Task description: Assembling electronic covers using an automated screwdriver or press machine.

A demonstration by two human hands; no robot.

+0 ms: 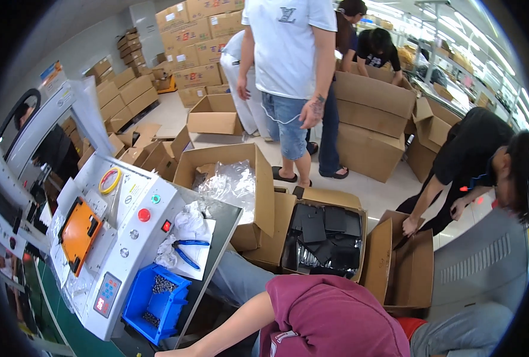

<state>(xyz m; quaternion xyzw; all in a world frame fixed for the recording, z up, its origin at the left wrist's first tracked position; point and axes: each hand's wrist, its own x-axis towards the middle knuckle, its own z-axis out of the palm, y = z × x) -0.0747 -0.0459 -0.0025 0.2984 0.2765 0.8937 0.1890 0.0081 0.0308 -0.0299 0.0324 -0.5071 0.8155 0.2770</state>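
Neither of my hands shows. A bare arm [234,330] from a maroon sleeve [285,297] reaches toward the lower left, and the frame's bottom edge cuts off its hand; I cannot tell for sure whose it is. Nearest that arm is a blue bin [134,309] of small dark metal parts [164,284], at the table edge. Blue-handled pliers [186,254] lie on white paper above the bin. Beside them stands a white machine [130,223] with a red button, a keypad and an orange plate [81,233] in it. A yellow tape roll [110,180] rests on its top.
An open carton [364,208] holds black flat pieces [315,225]; another carton [264,190] holds clear plastic bags [228,181]. A person in black bends over an open box [416,262] at right. Someone in a white shirt [288,47] stands ahead. Stacked cartons [196,53] line the back.
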